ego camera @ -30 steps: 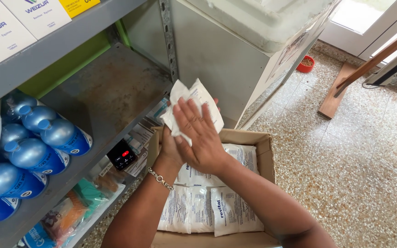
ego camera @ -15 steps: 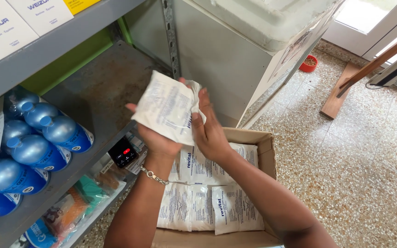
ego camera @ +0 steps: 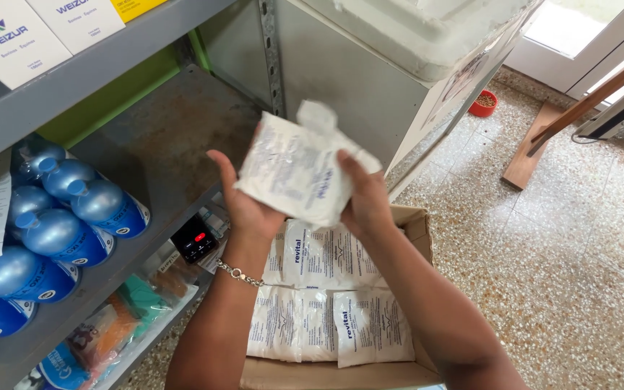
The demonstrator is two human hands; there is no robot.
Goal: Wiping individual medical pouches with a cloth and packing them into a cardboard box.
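A person is standing over an open cardboard box (ego camera: 417,231) on a speckled floor (ego camera: 579,253), holding a bundle of white sachets (ego camera: 297,170) up in the air with both hands. The left hand (ego camera: 243,202) is cupping the bundle from beneath and from its left edge, palm up, fingers curling loosely around the lower side. A thin chain bracelet (ego camera: 238,274) is hanging at that wrist. The right hand (ego camera: 362,198) is gripping the bundle's right edge, thumb pressing on the front face and fingers wrapping behind. The bundle is sitting between the two hands, tilting slightly, with its top corner crumpling upward above the fingers.

Directly below the hands, the box is holding more flat white sachets (ego camera: 326,303) lying in rows. To the left, a grey metal shelf (ego camera: 160,144) is standing with blue bottles (ego camera: 74,217) resting on it, and a small black device (ego camera: 194,239) is lying at the shelf's front edge, near the left wrist.
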